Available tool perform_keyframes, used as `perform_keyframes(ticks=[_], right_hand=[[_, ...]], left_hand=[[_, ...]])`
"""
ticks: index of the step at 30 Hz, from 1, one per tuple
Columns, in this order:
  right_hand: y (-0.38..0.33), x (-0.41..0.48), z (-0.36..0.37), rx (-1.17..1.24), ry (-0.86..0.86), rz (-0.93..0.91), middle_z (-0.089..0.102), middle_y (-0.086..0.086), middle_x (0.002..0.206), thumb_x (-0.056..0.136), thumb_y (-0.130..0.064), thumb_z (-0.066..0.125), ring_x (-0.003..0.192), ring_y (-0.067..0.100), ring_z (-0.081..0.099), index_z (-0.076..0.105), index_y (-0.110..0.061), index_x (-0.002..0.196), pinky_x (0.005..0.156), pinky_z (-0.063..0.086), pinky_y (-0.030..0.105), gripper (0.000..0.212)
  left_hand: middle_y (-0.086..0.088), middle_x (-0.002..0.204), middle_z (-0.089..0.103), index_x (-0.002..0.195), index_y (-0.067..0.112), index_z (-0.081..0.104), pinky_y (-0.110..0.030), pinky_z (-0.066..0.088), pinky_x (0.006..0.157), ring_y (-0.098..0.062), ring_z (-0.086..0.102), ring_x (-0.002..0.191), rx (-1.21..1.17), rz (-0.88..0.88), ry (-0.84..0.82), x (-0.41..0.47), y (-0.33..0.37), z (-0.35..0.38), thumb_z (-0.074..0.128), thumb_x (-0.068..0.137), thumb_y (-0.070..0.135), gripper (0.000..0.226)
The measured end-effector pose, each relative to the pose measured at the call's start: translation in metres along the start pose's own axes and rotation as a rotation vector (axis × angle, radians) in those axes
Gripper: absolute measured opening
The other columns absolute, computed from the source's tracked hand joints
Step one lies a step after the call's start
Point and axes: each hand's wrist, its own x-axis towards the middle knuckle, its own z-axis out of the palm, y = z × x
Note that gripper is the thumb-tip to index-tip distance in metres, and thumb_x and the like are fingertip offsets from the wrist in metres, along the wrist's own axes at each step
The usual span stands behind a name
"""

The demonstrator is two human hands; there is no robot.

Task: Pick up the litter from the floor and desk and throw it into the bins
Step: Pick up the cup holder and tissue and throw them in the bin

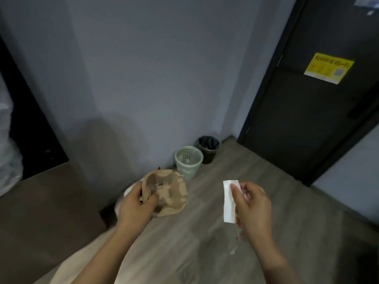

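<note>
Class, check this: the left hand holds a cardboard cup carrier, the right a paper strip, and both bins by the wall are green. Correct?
Not quite. The head view shows one green bin and one dark bin by the wall; the rest of the statement holds.

The grey wood-look floor (235, 177) bears a pale green bin (187, 161) just beside a dark bin (208, 149).
</note>
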Motion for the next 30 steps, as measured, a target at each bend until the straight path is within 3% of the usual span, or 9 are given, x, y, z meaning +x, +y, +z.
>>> perform_keyframes(ticks=[3,9,15,20,24,26,28,30], right_hand=[[-0.004,0.039,0.026,-0.029,-0.001,0.026,0.06,-0.01,0.08,0.087,-0.034,0.062,0.08,0.009,0.059,0.061,-0.03,0.072,0.064,0.054,0.04,0.016],[0.013,0.115,0.058,-0.127,0.037,0.05,0.057,-0.013,0.074,0.086,-0.021,0.069,0.076,0.005,0.056,0.062,-0.025,0.071,0.063,0.045,0.028,0.017],[0.055,0.219,0.074,-0.23,0.007,0.047,0.06,-0.006,0.069,0.088,-0.026,0.065,0.069,0.015,0.059,0.062,-0.017,0.07,0.063,0.05,0.037,0.02],[0.093,0.328,0.096,-0.197,-0.086,0.103,0.061,-0.006,0.078,0.09,-0.035,0.061,0.071,0.011,0.06,0.062,-0.024,0.076,0.062,0.056,0.041,0.018],[0.113,0.415,0.113,-0.153,-0.203,0.097,0.059,-0.007,0.082,0.091,-0.036,0.059,0.072,0.012,0.061,0.059,-0.028,0.077,0.06,0.058,0.04,0.016],[0.123,0.454,0.125,-0.148,-0.243,0.078,0.056,-0.01,0.081,0.091,-0.035,0.06,0.071,0.01,0.059,0.056,-0.031,0.075,0.055,0.056,0.028,0.017],[0.134,0.486,0.141,-0.202,-0.284,0.032,0.053,-0.013,0.079,0.091,-0.033,0.06,0.07,0.006,0.056,0.056,-0.031,0.076,0.053,0.048,0.015,0.016],[0.148,0.515,0.161,-0.247,-0.344,0.003,0.055,-0.009,0.077,0.092,-0.031,0.06,0.073,0.01,0.057,0.062,-0.019,0.082,0.061,0.052,0.027,0.016]], left_hand=[[0.011,0.082,0.066,0.098,0.029,0.062,-0.036,0.049,0.067,-0.016,0.059,0.072,0.019,0.008,-0.038,0.062,0.003,0.007,0.066,0.085,0.015,0.02],[0.01,0.082,0.067,0.09,0.041,0.056,-0.033,0.048,0.059,-0.014,0.06,0.067,0.04,0.005,-0.091,0.16,0.01,0.05,0.065,0.085,0.016,0.027],[-0.003,0.089,0.067,0.109,0.022,0.059,-0.044,0.053,0.072,-0.03,0.063,0.08,0.101,-0.002,-0.128,0.254,0.025,0.119,0.064,0.083,0.013,0.027],[0.009,0.084,0.064,0.101,0.027,0.057,-0.026,0.043,0.059,-0.015,0.061,0.076,0.089,-0.031,-0.088,0.322,0.048,0.188,0.058,0.063,0.036,0.039],[0.018,0.077,0.06,0.096,0.034,0.053,-0.017,0.038,0.055,-0.001,0.057,0.074,0.102,-0.059,-0.058,0.373,0.062,0.235,0.067,0.075,0.021,0.028],[0.015,0.076,0.061,0.095,0.033,0.054,-0.017,0.038,0.054,0.0,0.057,0.071,0.112,-0.092,-0.044,0.398,0.062,0.253,0.068,0.079,0.011,0.031],[0.011,0.076,0.063,0.092,0.035,0.054,-0.017,0.038,0.052,-0.001,0.058,0.067,0.111,-0.127,-0.045,0.423,0.059,0.266,0.07,0.076,0.022,0.027],[0.008,0.073,0.065,0.093,0.033,0.055,-0.015,0.04,0.049,-0.003,0.061,0.06,0.119,-0.171,-0.035,0.45,0.053,0.277,0.069,0.074,0.03,0.024]])
